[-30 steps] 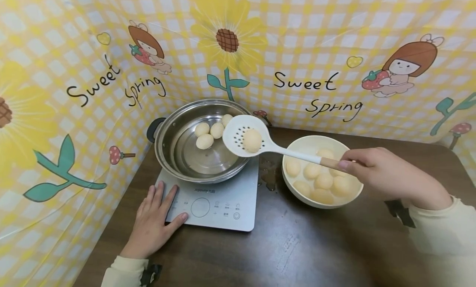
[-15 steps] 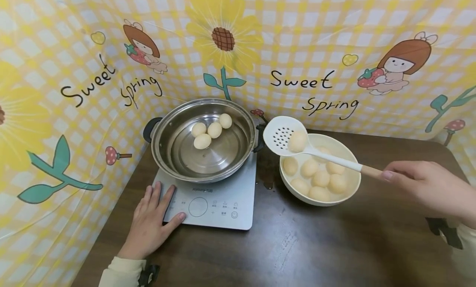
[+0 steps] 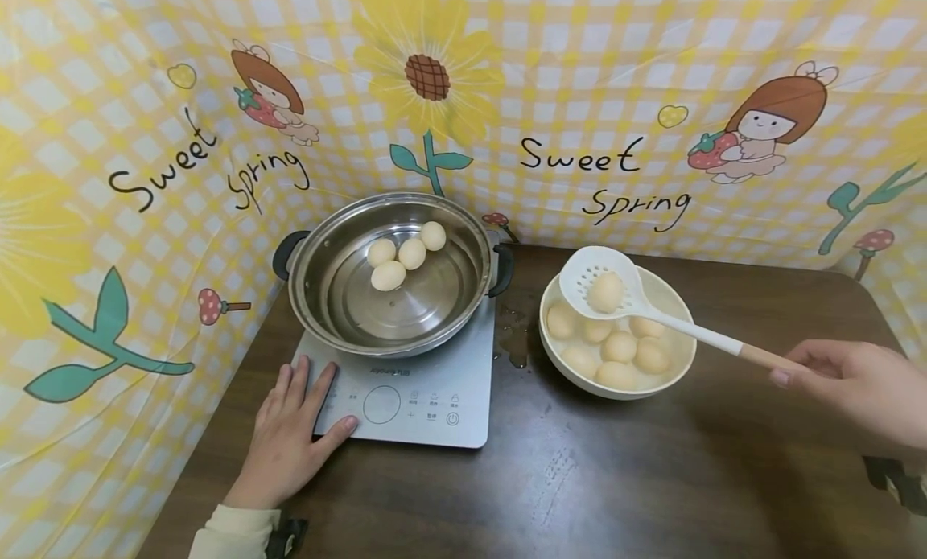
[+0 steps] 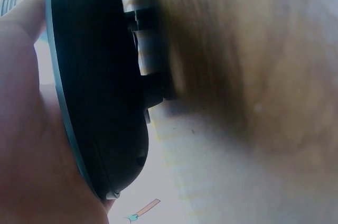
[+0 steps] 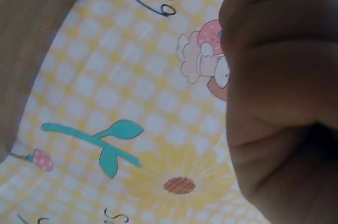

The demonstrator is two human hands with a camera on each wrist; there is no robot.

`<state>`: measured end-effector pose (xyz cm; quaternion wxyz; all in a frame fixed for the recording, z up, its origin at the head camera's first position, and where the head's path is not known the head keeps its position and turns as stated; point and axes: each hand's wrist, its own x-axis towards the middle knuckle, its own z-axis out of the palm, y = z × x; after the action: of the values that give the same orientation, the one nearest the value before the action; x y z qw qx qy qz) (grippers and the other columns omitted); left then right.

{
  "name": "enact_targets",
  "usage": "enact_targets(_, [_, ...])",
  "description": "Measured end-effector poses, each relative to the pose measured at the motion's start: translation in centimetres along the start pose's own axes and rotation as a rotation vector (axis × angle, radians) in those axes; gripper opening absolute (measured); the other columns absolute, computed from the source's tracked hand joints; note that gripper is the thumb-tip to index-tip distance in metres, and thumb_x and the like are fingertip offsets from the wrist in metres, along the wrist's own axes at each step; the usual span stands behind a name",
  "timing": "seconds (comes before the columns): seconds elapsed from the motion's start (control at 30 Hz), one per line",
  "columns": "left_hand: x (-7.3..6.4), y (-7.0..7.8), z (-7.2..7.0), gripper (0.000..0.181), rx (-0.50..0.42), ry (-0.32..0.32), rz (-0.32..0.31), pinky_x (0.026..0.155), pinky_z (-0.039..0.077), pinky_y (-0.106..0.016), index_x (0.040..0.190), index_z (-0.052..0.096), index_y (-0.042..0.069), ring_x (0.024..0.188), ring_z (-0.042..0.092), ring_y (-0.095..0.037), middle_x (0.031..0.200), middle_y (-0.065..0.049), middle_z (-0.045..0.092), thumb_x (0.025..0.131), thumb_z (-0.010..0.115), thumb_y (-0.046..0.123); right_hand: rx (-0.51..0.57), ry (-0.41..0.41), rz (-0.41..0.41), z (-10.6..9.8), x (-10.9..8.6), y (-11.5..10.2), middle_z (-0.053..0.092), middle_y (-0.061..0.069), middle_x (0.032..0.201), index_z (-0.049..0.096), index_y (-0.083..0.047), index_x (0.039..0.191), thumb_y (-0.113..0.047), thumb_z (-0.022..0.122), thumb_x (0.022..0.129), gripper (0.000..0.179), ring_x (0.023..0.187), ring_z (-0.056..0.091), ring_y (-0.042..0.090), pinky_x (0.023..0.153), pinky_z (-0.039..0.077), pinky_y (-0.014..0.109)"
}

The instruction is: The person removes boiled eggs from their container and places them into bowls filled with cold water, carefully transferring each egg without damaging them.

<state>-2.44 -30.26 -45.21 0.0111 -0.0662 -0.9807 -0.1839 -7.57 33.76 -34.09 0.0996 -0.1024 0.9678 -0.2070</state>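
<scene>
In the head view my right hand [image 3: 862,386] grips the wooden handle end of a white slotted spoon [image 3: 684,326]. One egg [image 3: 605,292] lies in the spoon's head, over the left back part of a cream bowl [image 3: 590,387]. Several eggs [image 3: 619,347] sit in cloudy liquid in that bowl. My left hand [image 3: 286,434] rests with spread fingers on the left edge of a white induction cooker [image 3: 449,382]. The left wrist view shows the cooker's dark underside [image 4: 100,86] beside that hand. Curled fingers [image 5: 285,76] fill the right side of the right wrist view; the spoon is hidden there.
On the cooker stands a steel pot [image 3: 405,310] with black side handles and several eggs [image 3: 389,276] in water. Spilled water [image 3: 516,346] wets the brown table [image 3: 615,478] between pot and bowl. A checked yellow cloth [image 3: 565,52] hangs behind.
The right hand has carried the slotted spoon and its egg rightward, from beside the pot's right rim to over the bowl, then lower. My left hand has stayed on the cooker.
</scene>
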Motion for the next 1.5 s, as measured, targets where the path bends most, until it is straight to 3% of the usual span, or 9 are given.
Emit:
enact_targets(0.17, [0.0,0.0,0.0,0.084,-0.001,0.002,0.0,0.109,0.012,-0.072,0.16,0.028,0.009,0.151,-0.002,-0.046,0.164,-0.029,0.005,0.098,0.061,0.053,-0.005,0.084,-0.021,0.6,-0.7,0.3,0.046,-0.013,0.057,0.068,-0.003,0.102,-0.021,0.066,0.1,0.018,0.05,0.029,0.007,0.044,0.027,0.027])
enact_targets(0.5, [0.0,-0.2,0.2,0.083,0.0,0.016,0.013,0.108,0.012,-0.073,0.16,0.028,0.009,0.15,-0.001,-0.046,0.164,-0.03,0.007,0.097,0.062,0.051,-0.051,0.202,0.019,0.7,-0.9,0.0,0.044,-0.006,0.056,0.067,0.003,0.099,-0.023,0.066,0.1,0.026,0.044,0.031,0.008,0.038,0.028,0.026])
enact_targets(0.77, [-0.1,-0.2,0.1,0.083,0.001,0.014,0.006,0.108,0.012,-0.072,0.161,0.027,0.011,0.151,-0.002,-0.045,0.164,-0.029,0.005,0.098,0.062,0.052,-0.192,0.408,-0.093,1.0,-1.0,-1.3,0.046,-0.007,0.055,0.062,0.011,0.097,-0.033,0.065,0.101,0.045,0.039,0.031,0.006,0.036,0.03,0.026])
enact_targets(0.9, [-0.1,-0.2,0.2,0.083,-0.003,0.012,0.011,0.108,0.011,-0.072,0.161,0.027,0.01,0.151,-0.002,-0.046,0.164,-0.029,0.005,0.098,0.062,0.051,-0.166,0.518,-0.141,1.0,-0.9,-1.6,0.051,-0.002,0.055,0.061,0.01,0.093,-0.028,0.067,0.1,0.039,0.039,0.03,0.0,0.035,0.028,0.024])
enact_targets(1.0, [-0.1,-0.2,0.2,0.083,-0.005,0.011,0.012,0.109,0.011,-0.072,0.161,0.027,0.01,0.151,-0.002,-0.045,0.165,-0.028,0.005,0.098,0.062,0.051,-0.116,0.557,-0.15,0.9,-1.0,-1.5,0.053,0.001,0.056,0.062,0.01,0.095,-0.018,0.07,0.097,0.029,0.039,0.03,-0.003,0.034,0.027,0.021])
enact_targets(1.23, [-0.1,-0.1,-0.1,0.082,-0.016,0.017,0.011,0.109,0.012,-0.071,0.16,0.029,0.01,0.151,0.0,-0.045,0.165,-0.027,0.004,0.098,0.062,0.051,0.036,0.51,-0.101,0.2,-1.4,-1.8,0.047,-0.011,0.052,0.064,0.011,0.102,-0.016,0.073,0.095,0.03,0.037,0.031,0.002,0.032,0.026,0.021])
enact_targets(1.3, [-0.1,-0.1,0.0,0.082,-0.019,0.019,0.014,0.11,0.012,-0.07,0.16,0.029,0.01,0.151,0.0,-0.045,0.165,-0.026,0.004,0.098,0.062,0.051,0.054,0.472,-0.075,0.0,-1.4,-2.0,0.043,-0.012,0.05,0.065,0.009,0.103,-0.017,0.072,0.095,0.027,0.037,0.03,0.004,0.032,0.026,0.023])
enact_targets(1.5, [-0.2,-0.2,0.0,0.082,-0.013,0.015,0.011,0.11,0.012,-0.07,0.16,0.029,0.009,0.151,0.0,-0.045,0.165,-0.027,0.004,0.098,0.062,0.052,0.005,0.29,0.009,-0.5,-0.7,-3.6,0.058,-0.005,0.063,0.069,-0.004,0.107,-0.027,0.068,0.099,0.025,0.046,0.033,0.01,0.041,0.029,0.029])
